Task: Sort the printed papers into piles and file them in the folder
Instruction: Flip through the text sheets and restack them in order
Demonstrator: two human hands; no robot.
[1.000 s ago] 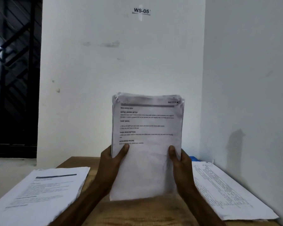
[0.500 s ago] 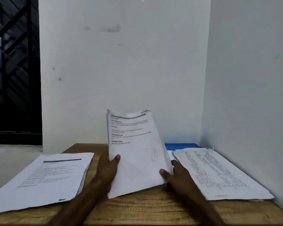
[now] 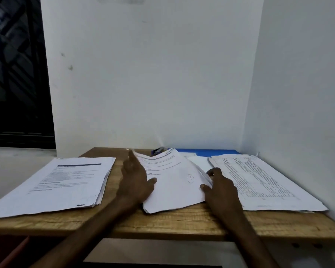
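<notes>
On the table [image 3: 182,223], left pile [image 3: 62,180] and right pile [image 3: 259,180] lie sorted; our left fingers [image 3: 131,161] straight, right fingers [image 3: 213,171] pinching the middle stack [image 3: 174,182]; filing remains.

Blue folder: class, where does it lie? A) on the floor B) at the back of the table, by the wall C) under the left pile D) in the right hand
B: the blue folder lies at the table's far edge by the wall, behind the middle stack.
</notes>
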